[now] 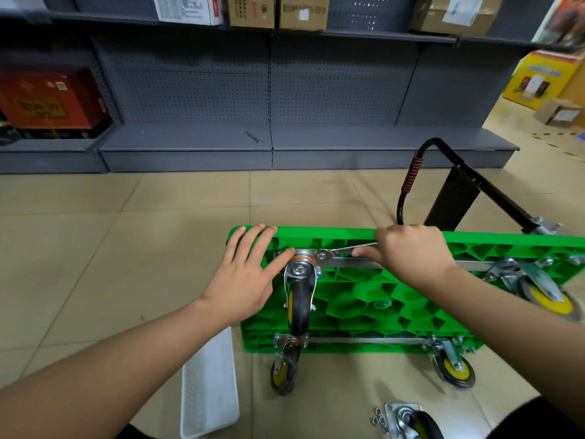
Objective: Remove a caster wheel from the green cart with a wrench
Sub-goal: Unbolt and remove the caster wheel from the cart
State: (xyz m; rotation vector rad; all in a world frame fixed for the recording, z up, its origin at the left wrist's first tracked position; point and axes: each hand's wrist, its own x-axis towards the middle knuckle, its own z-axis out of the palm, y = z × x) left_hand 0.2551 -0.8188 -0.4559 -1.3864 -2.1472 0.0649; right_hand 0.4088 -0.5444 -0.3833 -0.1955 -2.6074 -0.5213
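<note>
The green cart (364,299) lies upside down on the tiled floor, ribbed underside up. A black caster wheel (299,299) stands on its silver mounting plate at the cart's far left corner. My left hand (245,277) lies flat on that corner with straight fingers, its thumb against the caster's top. My right hand (411,255) grips the handle of a silver wrench (340,251), whose head sits on a bolt of the caster plate. Three more casters remain on the cart.
A loose caster (411,421) with several washers (380,421) lies on the floor near me. A white tray (210,388) sits left of the cart. The black cart handle (411,179) juts out behind. Another wrench (252,137) lies on the grey shelf base.
</note>
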